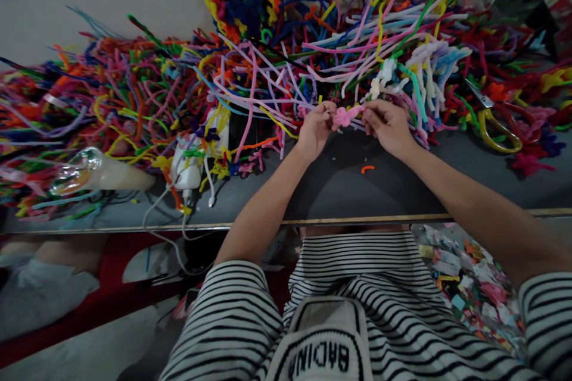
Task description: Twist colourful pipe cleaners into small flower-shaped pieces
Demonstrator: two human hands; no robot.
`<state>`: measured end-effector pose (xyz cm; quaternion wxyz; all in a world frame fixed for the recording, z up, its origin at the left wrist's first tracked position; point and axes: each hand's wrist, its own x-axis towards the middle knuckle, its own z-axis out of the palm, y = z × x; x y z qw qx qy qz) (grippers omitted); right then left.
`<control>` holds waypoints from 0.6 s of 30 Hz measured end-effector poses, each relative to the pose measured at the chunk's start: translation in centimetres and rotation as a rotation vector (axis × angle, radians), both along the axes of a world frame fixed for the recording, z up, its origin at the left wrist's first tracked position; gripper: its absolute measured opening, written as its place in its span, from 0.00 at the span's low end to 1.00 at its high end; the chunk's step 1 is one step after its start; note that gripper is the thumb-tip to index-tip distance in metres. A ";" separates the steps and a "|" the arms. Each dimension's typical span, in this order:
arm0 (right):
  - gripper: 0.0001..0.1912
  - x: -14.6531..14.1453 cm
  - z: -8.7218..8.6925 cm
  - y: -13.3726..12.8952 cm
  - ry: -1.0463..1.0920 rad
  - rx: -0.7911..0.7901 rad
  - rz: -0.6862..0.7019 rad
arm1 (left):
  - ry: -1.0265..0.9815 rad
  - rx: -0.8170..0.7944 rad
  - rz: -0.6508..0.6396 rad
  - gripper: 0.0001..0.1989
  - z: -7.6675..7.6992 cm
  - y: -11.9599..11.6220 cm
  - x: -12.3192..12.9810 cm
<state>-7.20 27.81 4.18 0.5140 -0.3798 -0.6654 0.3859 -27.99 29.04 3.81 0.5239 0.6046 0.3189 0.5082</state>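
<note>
Between my two hands is a pink pipe cleaner (pixel 346 115), bent into a small looped, flower-like shape. The fingertips of my left hand (pixel 317 128) pinch its left side. Its right end is held between the thumb and fingers of my right hand (pixel 388 125). Both hands hover just above the near part of the grey table (pixel 330 190). A short orange pipe cleaner piece (pixel 367 169) lies on the table below my hands. Directly behind them rises a heap of long pastel pipe cleaners (pixel 286 80).
Yellow-handled scissors (pixel 498 131) lie on the pile at right. A white power strip (pixel 187 164) with cables and a clear plastic-wrapped roll (pixel 120 172) are at left. A multicoloured bundle (pixel 243 0) stands at the back. Scraps (pixel 473 280) cover the floor at lower right.
</note>
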 end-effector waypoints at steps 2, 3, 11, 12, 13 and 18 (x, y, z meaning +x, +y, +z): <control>0.26 0.3 0.2 0.0 -0.067 0.097 -0.070 | 0.084 0.049 0.008 0.20 -0.1 0.0 0.1; 0.25 0.5 0.4 0.0 -0.108 0.146 -0.100 | 0.126 0.086 0.018 0.22 -0.2 -0.1 0.2; 0.20 1.3 1.3 -0.1 -0.211 0.314 -0.137 | 0.219 0.215 -0.023 0.24 -1.1 0.1 0.1; 0.20 1.3 1.3 -0.1 -0.208 0.314 -0.136 | 0.223 0.209 -0.026 0.24 -1.1 0.1 0.1; 0.21 1.3 1.2 0.0 -0.200 0.303 -0.134 | 0.229 0.198 -0.028 0.23 -1.1 0.1 0.1; 0.24 1.2 0.5 0.2 -0.064 0.177 -0.156 | 0.215 0.157 -0.101 0.19 0.2 -0.9 0.5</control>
